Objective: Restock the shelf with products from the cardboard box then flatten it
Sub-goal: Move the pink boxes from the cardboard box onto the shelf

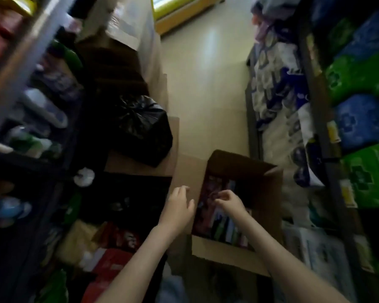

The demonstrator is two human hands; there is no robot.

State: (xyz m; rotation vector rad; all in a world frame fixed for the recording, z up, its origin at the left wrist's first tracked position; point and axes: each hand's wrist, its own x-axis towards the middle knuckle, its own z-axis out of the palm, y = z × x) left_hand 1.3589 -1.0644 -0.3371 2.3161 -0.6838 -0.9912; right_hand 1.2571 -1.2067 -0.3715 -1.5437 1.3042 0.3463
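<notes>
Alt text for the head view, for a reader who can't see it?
A person's left hand and right hand reach down to an open cardboard box of packaged products on a shop aisle floor. The right hand's fingers curl over the products; stocked shelves flank both sides.

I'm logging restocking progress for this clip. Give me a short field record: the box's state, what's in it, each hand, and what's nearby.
container: cardboard box on the floor, flaps open, not flattened
contents: products standing upright in rows, many still inside
left: left hand over the box's left flap, fingers relaxed, holding nothing
right: right hand just above the products, fingers curled; the blur hides whether it grips one
nearby: black bag resting on cardboard to the left; green and blue packs stacked at the right
</notes>
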